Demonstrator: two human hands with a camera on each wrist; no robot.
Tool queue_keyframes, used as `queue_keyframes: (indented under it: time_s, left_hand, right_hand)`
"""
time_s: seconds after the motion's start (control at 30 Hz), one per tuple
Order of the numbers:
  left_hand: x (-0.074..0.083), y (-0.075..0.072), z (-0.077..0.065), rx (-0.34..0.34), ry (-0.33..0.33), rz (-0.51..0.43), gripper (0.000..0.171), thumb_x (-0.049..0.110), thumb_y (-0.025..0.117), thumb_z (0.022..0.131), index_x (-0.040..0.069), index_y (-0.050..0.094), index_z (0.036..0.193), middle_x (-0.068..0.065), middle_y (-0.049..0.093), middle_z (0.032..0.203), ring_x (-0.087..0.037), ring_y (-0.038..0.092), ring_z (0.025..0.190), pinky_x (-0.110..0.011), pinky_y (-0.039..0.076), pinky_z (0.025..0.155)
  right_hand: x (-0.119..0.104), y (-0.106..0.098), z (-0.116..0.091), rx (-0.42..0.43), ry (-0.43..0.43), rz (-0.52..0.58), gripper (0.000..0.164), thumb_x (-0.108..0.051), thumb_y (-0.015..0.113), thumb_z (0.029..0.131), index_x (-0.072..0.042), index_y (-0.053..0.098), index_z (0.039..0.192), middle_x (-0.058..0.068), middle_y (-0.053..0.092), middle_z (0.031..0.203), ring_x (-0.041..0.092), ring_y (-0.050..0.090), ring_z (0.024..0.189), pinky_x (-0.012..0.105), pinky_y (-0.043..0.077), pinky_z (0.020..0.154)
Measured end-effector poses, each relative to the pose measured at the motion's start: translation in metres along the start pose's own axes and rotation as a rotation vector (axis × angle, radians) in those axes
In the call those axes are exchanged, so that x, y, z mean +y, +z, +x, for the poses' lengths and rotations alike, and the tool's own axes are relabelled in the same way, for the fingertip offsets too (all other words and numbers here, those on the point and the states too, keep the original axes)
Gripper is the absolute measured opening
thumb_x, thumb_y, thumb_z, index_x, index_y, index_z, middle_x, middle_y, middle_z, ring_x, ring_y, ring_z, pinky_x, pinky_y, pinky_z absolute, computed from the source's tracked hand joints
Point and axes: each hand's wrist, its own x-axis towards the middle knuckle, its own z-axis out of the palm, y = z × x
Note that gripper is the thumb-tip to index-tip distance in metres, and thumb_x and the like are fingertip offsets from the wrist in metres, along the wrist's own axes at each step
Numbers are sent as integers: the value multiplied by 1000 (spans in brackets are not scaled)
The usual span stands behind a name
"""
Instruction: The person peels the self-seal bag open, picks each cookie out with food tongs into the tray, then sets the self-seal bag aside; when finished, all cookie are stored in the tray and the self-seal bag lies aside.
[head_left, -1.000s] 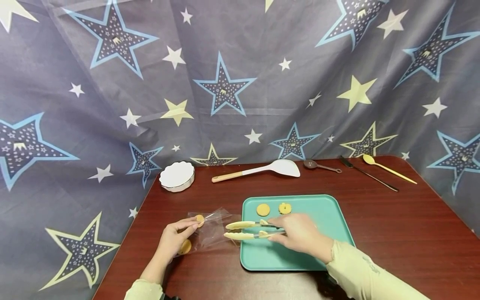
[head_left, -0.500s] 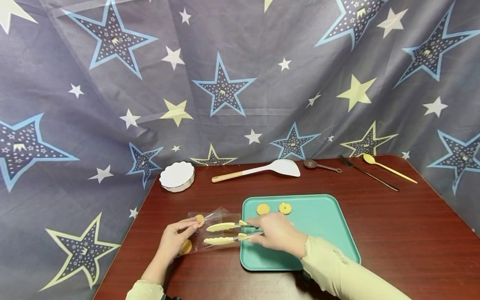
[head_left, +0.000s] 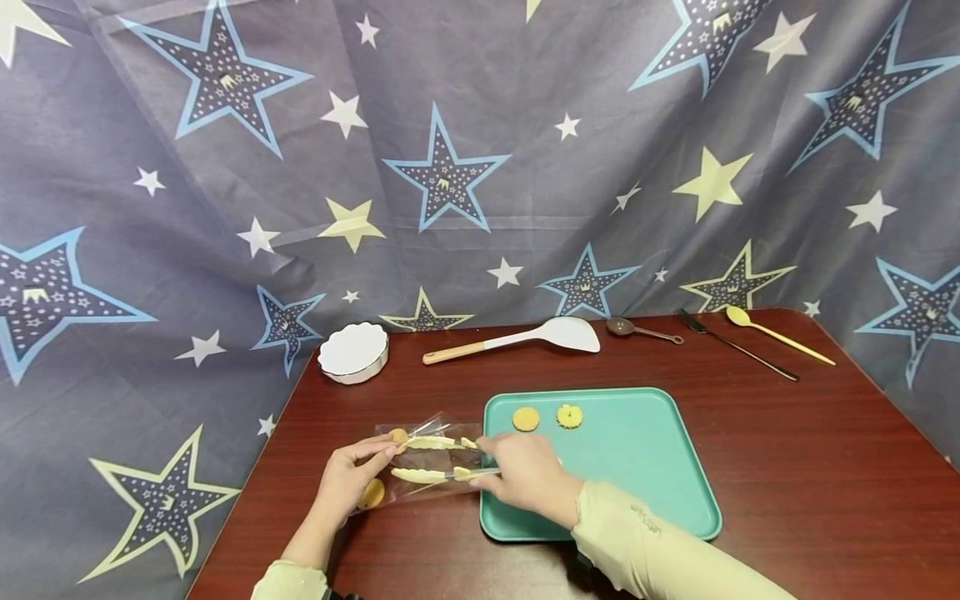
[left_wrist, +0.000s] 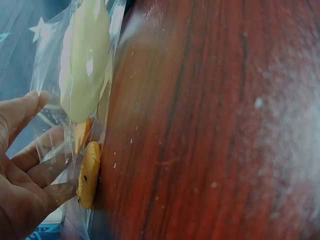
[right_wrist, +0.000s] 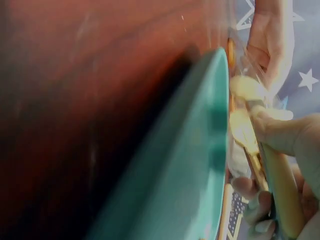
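Note:
My left hand (head_left: 347, 475) holds a clear plastic bag (left_wrist: 50, 65) by its edge, and some of its fingers show through the film. Inside lie a round cookie (head_left: 372, 494) near the wrist side and another cookie (head_left: 398, 435) by the fingertips. My right hand (head_left: 528, 473) grips a pair of tongs (head_left: 420, 476) with pale yellow tips and metal arms. Those tips reach into the bag, spread apart. In the left wrist view one tip hangs close above a cookie (left_wrist: 89, 175), with a cookie edge showing just under it.
A teal tray (head_left: 630, 467) lies under my right forearm, bearing a plain round cookie (head_left: 526, 419) and a flower-shaped one (head_left: 569, 417). Along the back are a white fluted dish (head_left: 354, 354), white turner (head_left: 566, 335), brown measuring spoon (head_left: 621, 328), dark slim spreader (head_left: 738, 346) and yellow spoon (head_left: 780, 337).
My right hand has moved left with the tongs, from over the tray until their tips are inside the plastic bag. My left hand stays in place on the bag.

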Motion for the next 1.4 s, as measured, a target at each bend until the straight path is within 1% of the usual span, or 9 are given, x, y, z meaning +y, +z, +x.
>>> queue_keyframes:
  time_s: [0.1,0.3,0.5,0.67,0.77,0.87,1.03,1.13,1.4]
  left_hand:
    - [1,0,0,-2,3,-9,15,13,74,87,3,78,98,-13,69,115,-29,58,120,-9,39,93]
    - [0,0,0,-3,23,-5,15,12,74,87,4,78,99,-15,69,115,-31,59,118,-9,39,93]
    - [0,0,0,-13,29,-2,14,13,75,86,4,78,97,-15,68,117,-30,58,119,-9,38,95]
    - [0,1,0,-11,26,4,15,13,75,86,4,77,98,-15,68,117,-30,58,120,-9,37,95]
    - [1,1,0,-1,20,16,16,11,75,86,2,77,99,-16,68,117,-31,58,119,-8,36,94]
    - [7,2,-2,7,14,19,16,7,73,86,-2,76,100,-18,68,116,-34,58,119,-7,36,93]
    - [32,2,-8,3,24,14,16,1,71,87,-9,73,100,-25,66,114,-41,56,118,-8,39,92]
    - [43,0,-11,-5,21,17,16,0,70,87,-10,73,100,-26,66,114,-42,57,117,-9,40,92]
    - [45,0,-13,3,21,16,15,2,71,87,-7,74,98,-25,67,113,-41,58,116,-12,41,93]
  right_hand:
    - [-7,4,0,6,34,-30,54,-54,70,84,-13,68,119,0,72,103,16,68,87,33,52,56]
    - [-21,10,-1,38,65,-110,51,-57,70,82,-13,66,109,-2,65,81,14,64,69,31,48,49]
    - [-32,12,-2,59,85,-156,59,-61,67,82,-9,65,109,1,65,84,16,65,73,33,49,52]
    - [-36,15,-2,90,91,-144,51,-61,69,80,-12,57,90,-2,54,71,17,61,63,32,46,48]
    - [-36,16,-2,118,100,-130,49,-59,70,80,-13,56,85,-2,51,67,18,59,59,32,45,46]
    - [-36,17,0,125,112,-124,46,-57,70,81,-13,57,84,-2,52,66,19,60,58,33,44,45]
    - [-35,18,3,120,130,-121,43,-54,71,82,-13,57,83,-3,55,65,17,60,58,33,44,45]
    - [-36,19,5,123,134,-126,42,-53,72,82,-14,58,83,-3,55,65,17,60,58,33,44,45]
    - [-33,20,2,142,116,-135,39,-50,73,82,-14,60,85,-3,55,65,16,61,59,33,45,46]
